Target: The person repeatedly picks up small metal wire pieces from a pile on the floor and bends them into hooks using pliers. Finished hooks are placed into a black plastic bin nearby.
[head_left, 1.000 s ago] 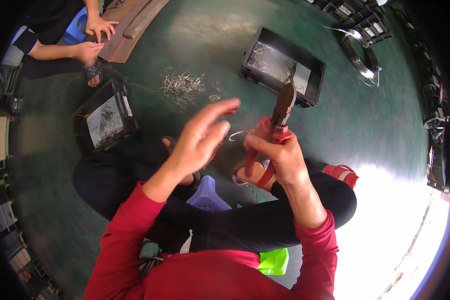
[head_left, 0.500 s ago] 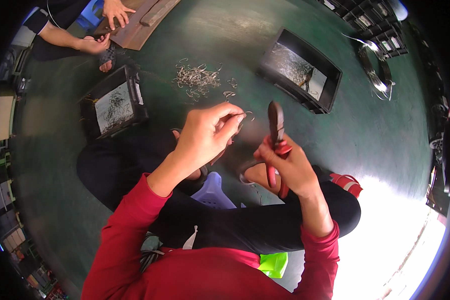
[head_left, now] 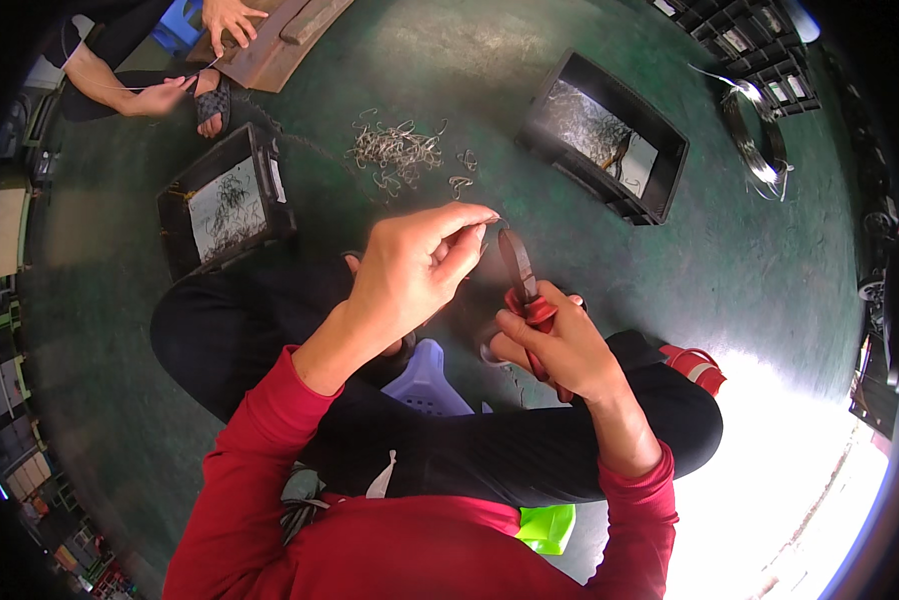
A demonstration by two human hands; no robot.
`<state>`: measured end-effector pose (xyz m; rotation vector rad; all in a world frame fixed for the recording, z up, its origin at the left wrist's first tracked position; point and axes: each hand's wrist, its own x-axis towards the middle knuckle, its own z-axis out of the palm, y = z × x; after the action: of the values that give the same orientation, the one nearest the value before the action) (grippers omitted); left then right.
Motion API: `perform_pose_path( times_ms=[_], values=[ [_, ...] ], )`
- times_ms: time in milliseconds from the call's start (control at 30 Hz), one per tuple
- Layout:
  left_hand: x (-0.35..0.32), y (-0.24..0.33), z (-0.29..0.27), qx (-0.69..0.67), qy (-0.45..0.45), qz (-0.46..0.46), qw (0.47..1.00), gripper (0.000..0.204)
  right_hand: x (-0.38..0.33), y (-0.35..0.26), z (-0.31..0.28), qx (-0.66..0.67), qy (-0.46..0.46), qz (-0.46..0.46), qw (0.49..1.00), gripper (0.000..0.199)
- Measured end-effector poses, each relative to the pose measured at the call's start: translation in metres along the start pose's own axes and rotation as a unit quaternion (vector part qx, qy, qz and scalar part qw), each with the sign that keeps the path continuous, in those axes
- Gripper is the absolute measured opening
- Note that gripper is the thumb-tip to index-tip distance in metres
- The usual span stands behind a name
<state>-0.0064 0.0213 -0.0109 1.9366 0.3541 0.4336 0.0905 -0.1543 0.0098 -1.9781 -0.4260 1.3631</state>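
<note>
My left hand [head_left: 417,268] is raised in front of me, its fingertips pinched on a thin piece of metal wire [head_left: 497,222] that is hard to make out. My right hand [head_left: 558,346] grips the red handles of a pair of pliers [head_left: 523,283], whose dark jaws point up toward the wire at my left fingertips. Both hands are over my lap; I sit on a low pale purple stool [head_left: 432,380] on a green floor.
A heap of bent wire pieces [head_left: 398,152] lies on the floor ahead. A black crate [head_left: 222,212] with wire stands at left, another black crate [head_left: 610,140] at right. A wire coil [head_left: 752,140] lies far right. Another person's hands [head_left: 185,60] work at a wooden board top left.
My hands have come closer together and nearer to me. The pliers' jaws now reach my left fingertips, which have closed on the wire. The view has shifted slightly.
</note>
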Motion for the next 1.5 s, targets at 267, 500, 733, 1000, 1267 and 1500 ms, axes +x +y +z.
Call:
perform_pose_path(
  times_ms=[267, 500, 733, 1000, 1267, 1500],
  values=[
    [-0.002, 0.009, -0.002, -0.094, -0.061, -0.133, 0.985, 0.022, -0.001, 0.007, 0.005, -0.061, 0.070, -0.068, 0.993, 0.034],
    [-0.006, 0.009, -0.002, -0.094, -0.071, -0.153, 0.981, 0.025, 0.004, 0.017, 0.008, -0.230, 0.223, -0.146, 0.936, 0.019],
    [-0.008, 0.005, -0.004, -0.103, -0.080, -0.153, 0.980, 0.024, 0.004, 0.016, 0.010, -0.294, 0.274, -0.188, 0.896, 0.021],
    [-0.005, 0.004, -0.004, -0.154, -0.093, -0.208, 0.961, 0.026, 0.009, 0.021, 0.008, -0.351, 0.345, -0.242, 0.836, 0.022],
    [0.002, -0.001, -0.010, -0.373, -0.178, -0.321, 0.852, 0.030, -0.004, 0.001, -0.009, -0.023, -0.031, 0.000, 0.999, 0.028],
    [0.004, -0.006, -0.013, -0.451, -0.211, -0.341, 0.798, 0.031, -0.006, -0.002, -0.012, -0.003, -0.060, -0.004, 0.998, 0.030]
  ],
)
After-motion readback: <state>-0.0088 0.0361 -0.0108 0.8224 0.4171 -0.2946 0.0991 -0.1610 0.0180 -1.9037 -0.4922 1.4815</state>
